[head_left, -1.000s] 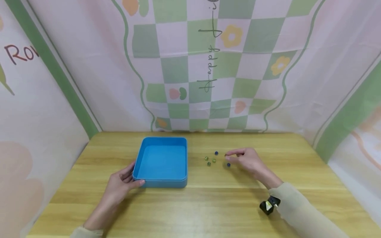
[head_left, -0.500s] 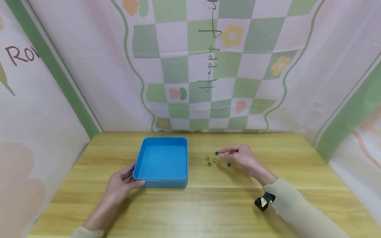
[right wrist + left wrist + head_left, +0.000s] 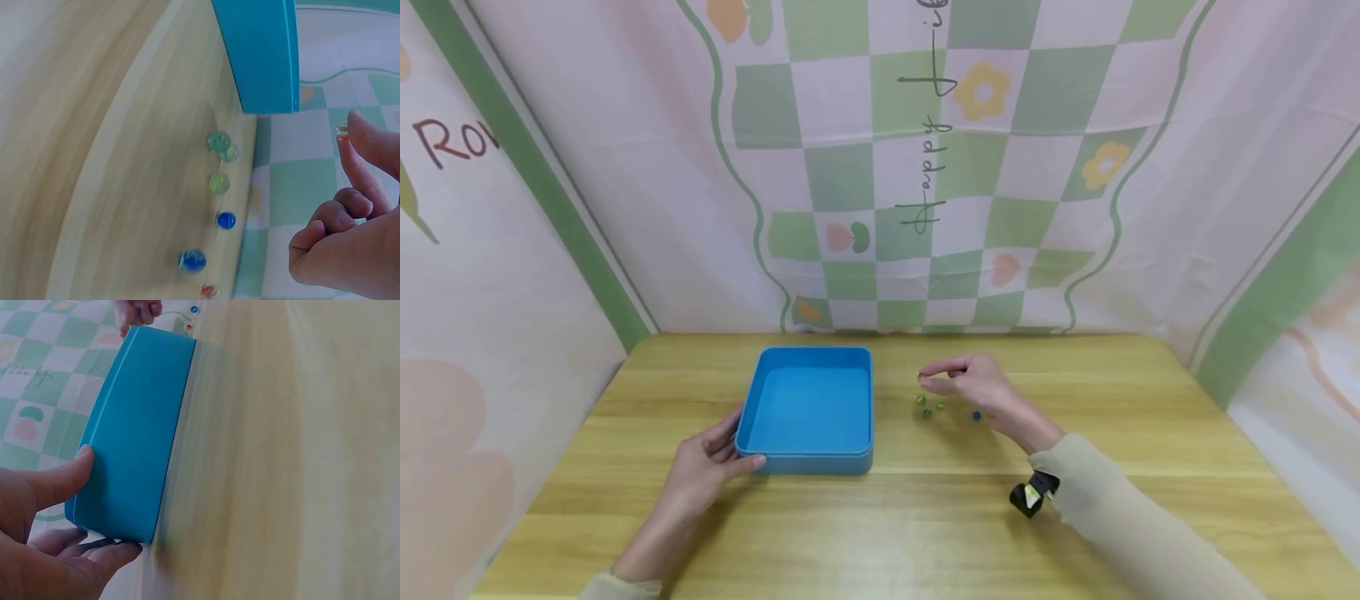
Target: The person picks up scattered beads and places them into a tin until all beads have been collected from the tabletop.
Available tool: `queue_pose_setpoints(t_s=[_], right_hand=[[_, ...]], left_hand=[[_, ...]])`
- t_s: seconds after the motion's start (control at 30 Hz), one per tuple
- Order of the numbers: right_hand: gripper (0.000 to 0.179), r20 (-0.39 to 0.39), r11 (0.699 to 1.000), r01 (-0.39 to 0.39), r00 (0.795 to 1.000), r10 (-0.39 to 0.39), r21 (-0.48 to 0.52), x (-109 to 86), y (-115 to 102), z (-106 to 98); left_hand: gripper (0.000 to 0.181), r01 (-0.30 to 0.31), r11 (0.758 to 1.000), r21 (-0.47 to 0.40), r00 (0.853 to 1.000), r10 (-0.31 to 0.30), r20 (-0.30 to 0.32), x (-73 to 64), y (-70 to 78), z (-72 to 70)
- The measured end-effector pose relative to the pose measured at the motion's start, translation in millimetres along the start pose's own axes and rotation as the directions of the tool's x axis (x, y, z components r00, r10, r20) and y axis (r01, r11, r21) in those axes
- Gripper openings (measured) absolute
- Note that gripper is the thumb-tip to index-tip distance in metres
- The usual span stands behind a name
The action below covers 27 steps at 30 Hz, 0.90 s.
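A blue square box (image 3: 820,462) with an open top stands on the table, left of centre. My left hand (image 3: 700,467) grips its near left corner, thumb along the front wall and fingers round the side. Right of the box, my right hand (image 3: 985,387) is raised over loose glass marbles, pinching a small clear marble (image 3: 342,130) with an orange-red tint between thumb and forefinger. Below it lie a green marble (image 3: 219,140), a yellow-green marble (image 3: 219,183) and a blue marble (image 3: 192,260). The hand hides part of the group in the head view.
A red marble (image 3: 209,291) lies at the bottom edge of the right wrist view. The wooden table (image 3: 880,542) ends at a checkered fabric backdrop (image 3: 902,275). A small black device (image 3: 1033,494) hangs at the right sleeve.
My right hand has moved left and slightly away from me, over the marbles towards the box, with the pinched marble. The left hand and the box have stayed put.
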State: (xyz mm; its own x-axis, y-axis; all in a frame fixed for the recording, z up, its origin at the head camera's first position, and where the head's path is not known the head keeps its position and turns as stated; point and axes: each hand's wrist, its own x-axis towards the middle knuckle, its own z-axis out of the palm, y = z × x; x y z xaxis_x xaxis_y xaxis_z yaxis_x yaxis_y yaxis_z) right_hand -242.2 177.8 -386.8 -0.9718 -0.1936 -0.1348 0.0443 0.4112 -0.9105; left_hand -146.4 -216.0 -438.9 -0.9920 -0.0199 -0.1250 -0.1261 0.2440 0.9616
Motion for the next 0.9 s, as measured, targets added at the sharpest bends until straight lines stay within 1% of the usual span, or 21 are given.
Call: queue_pose_setpoints(t_s=[0.1, 0.27, 0.53, 0.73, 0.9], right_hand=[[0.031, 0.005, 1.0, 0.007, 1.0, -0.007, -0.01, 2.8, -3, 7], [0.026, 0.027, 1.0, 0.017, 0.999, -0.017, 0.004, 6.7, -8, 18], [0.025, 0.053, 0.999, 0.049, 0.997, -0.05, 0.005, 9.4, -18, 32], [0.022, 0.053, 0.999, 0.046, 0.998, -0.045, -0.02, 12.4, -27, 45], [0.021, 0.073, 0.999, 0.035, 0.997, -0.036, 0.018, 14.6, -34, 55]], left_hand=[[0.084, 0.004, 1.0, 0.003, 1.0, -0.004, -0.005, -0.7, 1.0, -0.1], [0.084, 0.016, 1.0, 0.002, 1.0, -0.016, -0.011, -0.7, 2.7, 0.2], [0.084, 0.014, 1.0, 0.008, 1.0, -0.014, -0.011, -1.3, 3.1, 0.8], [0.085, 0.009, 1.0, 0.011, 1.0, -0.008, -0.008, -1.4, 2.2, 0.9], [0.085, 0.004, 1.0, 0.02, 1.0, -0.004, -0.008, -1.7, 1.9, 0.7]])
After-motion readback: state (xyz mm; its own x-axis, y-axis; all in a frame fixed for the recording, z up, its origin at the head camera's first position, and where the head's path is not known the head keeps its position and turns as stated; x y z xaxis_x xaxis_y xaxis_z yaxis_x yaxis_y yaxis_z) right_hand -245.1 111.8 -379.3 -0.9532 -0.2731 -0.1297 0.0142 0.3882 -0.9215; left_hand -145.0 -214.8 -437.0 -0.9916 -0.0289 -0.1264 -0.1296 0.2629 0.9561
